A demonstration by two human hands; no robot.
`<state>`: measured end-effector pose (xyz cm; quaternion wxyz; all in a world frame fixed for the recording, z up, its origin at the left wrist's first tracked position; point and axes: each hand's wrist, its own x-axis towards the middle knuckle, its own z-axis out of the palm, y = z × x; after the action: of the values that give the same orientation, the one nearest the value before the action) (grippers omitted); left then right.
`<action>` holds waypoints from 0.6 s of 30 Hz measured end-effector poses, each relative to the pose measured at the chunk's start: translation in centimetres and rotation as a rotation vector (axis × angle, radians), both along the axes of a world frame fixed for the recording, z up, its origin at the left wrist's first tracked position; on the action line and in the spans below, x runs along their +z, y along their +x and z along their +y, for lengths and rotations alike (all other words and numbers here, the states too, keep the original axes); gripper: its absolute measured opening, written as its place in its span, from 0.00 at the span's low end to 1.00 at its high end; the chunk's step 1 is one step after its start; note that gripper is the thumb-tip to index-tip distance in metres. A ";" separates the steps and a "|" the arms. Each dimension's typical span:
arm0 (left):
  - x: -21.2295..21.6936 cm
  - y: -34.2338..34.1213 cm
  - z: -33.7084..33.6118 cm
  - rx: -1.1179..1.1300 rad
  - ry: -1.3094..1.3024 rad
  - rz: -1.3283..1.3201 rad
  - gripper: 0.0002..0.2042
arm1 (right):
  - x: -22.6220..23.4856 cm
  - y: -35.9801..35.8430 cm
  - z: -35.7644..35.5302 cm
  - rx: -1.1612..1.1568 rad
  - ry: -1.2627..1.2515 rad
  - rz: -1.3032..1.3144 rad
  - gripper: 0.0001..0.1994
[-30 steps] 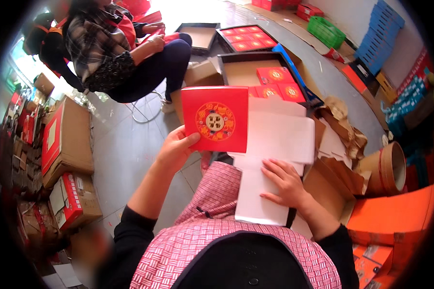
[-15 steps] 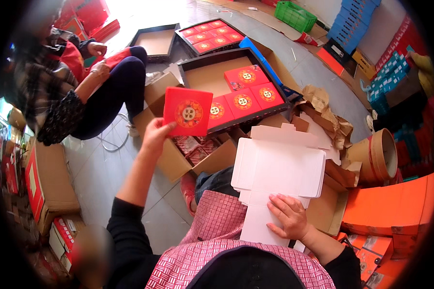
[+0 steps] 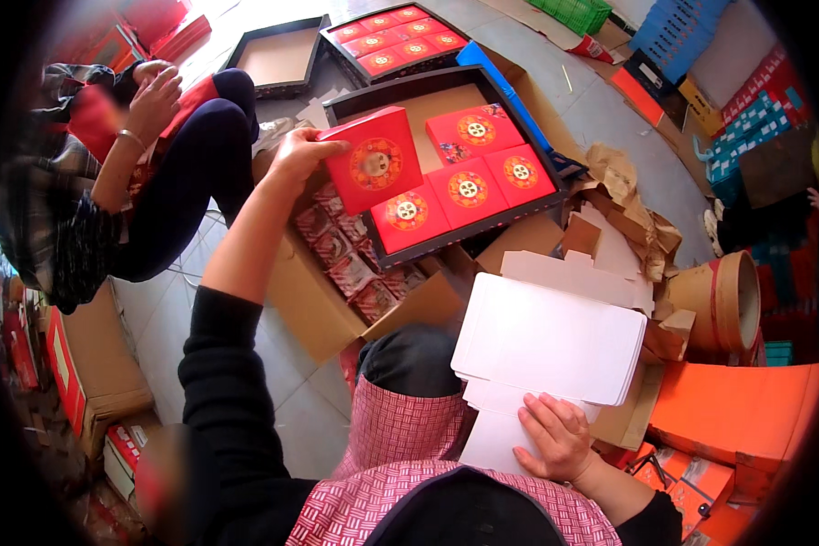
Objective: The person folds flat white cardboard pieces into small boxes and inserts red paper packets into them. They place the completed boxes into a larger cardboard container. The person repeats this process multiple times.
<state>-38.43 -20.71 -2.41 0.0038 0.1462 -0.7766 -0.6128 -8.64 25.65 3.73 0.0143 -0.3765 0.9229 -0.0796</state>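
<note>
Floor crowded with cardboard boxes | red box [image 3: 374, 160] held tilted over the dark tray [image 3: 400, 91], one corner down toward the other red boxes | left hand [image 3: 293, 155] grips its edge | right hand [image 3: 555, 435] lies flat, open, on white card sheets [image 3: 548, 338] | step: putting it in the tray; next it needs lining up with the bare spot.

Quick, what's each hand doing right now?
Left hand: closed on a red box.
Right hand: open, resting flat on white card sheets.

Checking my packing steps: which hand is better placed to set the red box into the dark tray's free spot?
Left. The left hand already holds the red box over the tray; the right hand rests on white cardboard.
</note>
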 end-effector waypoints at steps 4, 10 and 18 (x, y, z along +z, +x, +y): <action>-0.3 -1.2 0.4 0.019 0.043 -0.031 0.19 | -0.2 -0.7 -0.4 0.003 0.006 -0.014 0.24; 2.5 -3.7 1.9 -0.280 -0.601 0.355 0.20 | 0.2 -1.9 -1.0 -0.008 0.015 -0.036 0.24; 6.1 -6.4 13.1 -1.106 -1.126 0.236 0.17 | 0.2 -2.3 -1.4 -0.019 0.022 -0.050 0.24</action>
<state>-44.85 -7.62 3.65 -0.1454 -0.3500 -0.9239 -0.0530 -10.93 24.26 3.89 0.0406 -0.3656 0.9265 -0.0791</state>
